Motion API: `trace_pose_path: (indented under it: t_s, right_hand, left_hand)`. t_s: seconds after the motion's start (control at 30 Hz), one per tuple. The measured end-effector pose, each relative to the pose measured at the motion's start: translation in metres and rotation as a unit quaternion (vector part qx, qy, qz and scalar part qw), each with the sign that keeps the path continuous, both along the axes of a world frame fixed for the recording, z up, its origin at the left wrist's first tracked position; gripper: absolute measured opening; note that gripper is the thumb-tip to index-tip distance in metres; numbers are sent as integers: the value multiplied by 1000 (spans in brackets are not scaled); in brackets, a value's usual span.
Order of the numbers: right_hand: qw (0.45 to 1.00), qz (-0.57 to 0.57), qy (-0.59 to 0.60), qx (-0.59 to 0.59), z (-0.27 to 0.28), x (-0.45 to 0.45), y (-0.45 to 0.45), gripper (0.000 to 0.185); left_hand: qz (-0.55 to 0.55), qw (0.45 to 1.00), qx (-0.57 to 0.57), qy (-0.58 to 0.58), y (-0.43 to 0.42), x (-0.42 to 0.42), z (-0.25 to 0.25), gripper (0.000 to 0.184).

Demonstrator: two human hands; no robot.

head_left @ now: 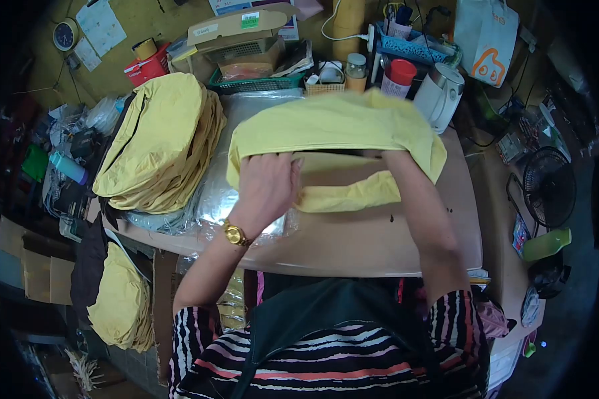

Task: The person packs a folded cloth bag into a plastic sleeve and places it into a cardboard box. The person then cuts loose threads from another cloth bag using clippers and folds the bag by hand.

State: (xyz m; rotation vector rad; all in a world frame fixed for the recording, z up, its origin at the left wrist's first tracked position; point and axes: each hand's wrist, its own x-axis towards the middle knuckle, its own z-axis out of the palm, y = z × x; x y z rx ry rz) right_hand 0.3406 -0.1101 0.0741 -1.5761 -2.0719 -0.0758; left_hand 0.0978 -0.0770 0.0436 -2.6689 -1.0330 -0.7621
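A yellow fabric piece (pixel 319 123) is lifted over the middle of the table, its long opening facing me. My left hand (pixel 269 183), with a gold watch on the wrist, has its fingers closed on the lower edge of that opening. My right hand (pixel 396 159) reaches inside at the right end, and its fingers are hidden by the cloth. A yellow strip (pixel 349 194) of the fabric hangs below the opening, between my forearms. Clear plastic sheets (pixel 226 193) lie under and beside my left hand.
A tall stack of yellow fabric pieces (pixel 160 139) stands on the table's left. Behind are a green basket (pixel 259 84), a red-lidded container (pixel 399 74) and a white kettle (pixel 439 96). More yellow pieces (pixel 121 302) hang lower left. A black fan (pixel 549 186) stands right.
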Motion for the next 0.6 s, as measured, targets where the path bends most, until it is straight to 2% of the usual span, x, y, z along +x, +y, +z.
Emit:
trace_pose_path:
  t_s: [0.07,0.1,0.13,0.17,0.2,0.27,0.3,0.33,0.4,0.43,0.47,0.5,0.53,0.57,0.6]
  right_hand:
    - [997,32,-39,-53,-10,-13,1,41]
    - [990,69,-16,-122,-25,-25,5,43]
    - [978,90,34,-188,-30,-41,6,38]
    - [941,144,27,-304,-27,-45,-4,32]
    - [941,147,27,-305,-13,-51,-23,32]
    - [952,139,-72,-264,5,-55,-57,23]
    - [951,140,-74,-265,3,-52,-65,23]
    - [963,125,-96,-220,1,-45,-72,19]
    - [972,106,-119,-173,9,-28,-78,14]
    - [969,154,-80,-175,23,-19,-79,13]
    - [963,202,-40,-176,37,-15,-82,15]
    - [963,201,-40,-176,45,-15,-86,15]
    - [970,219,-59,-87,53,-15,-90,16]
    - [970,230,-68,-43,62,-20,-95,17]
    - [968,238,-79,2,71,-25,-100,17]
  left_hand:
    - [4,994,-76,84,2,-5,24,39]
    - [6,994,-75,83,5,-8,23,39]
    - [-21,997,-30,66,9,-12,20,45]
    - [-46,998,15,49,12,-17,19,51]
    - [-44,998,14,49,11,-21,24,51]
    - [81,977,-91,174,8,-29,41,61]
    - [55,977,-127,163,18,-42,42,66]
    - [-46,988,-118,87,24,-48,43,63]
    - [-112,946,-245,181,18,-55,67,62]
    - [-184,936,-267,135,11,-56,77,63]
    - [-186,936,-267,135,5,-57,83,63]
    - [-180,944,-254,111,0,-58,88,63]
    - [-173,951,-239,87,-4,-58,90,62]
    - [-170,964,-200,46,-9,-56,90,42]
    - [-168,964,-201,44,-9,-57,91,42]
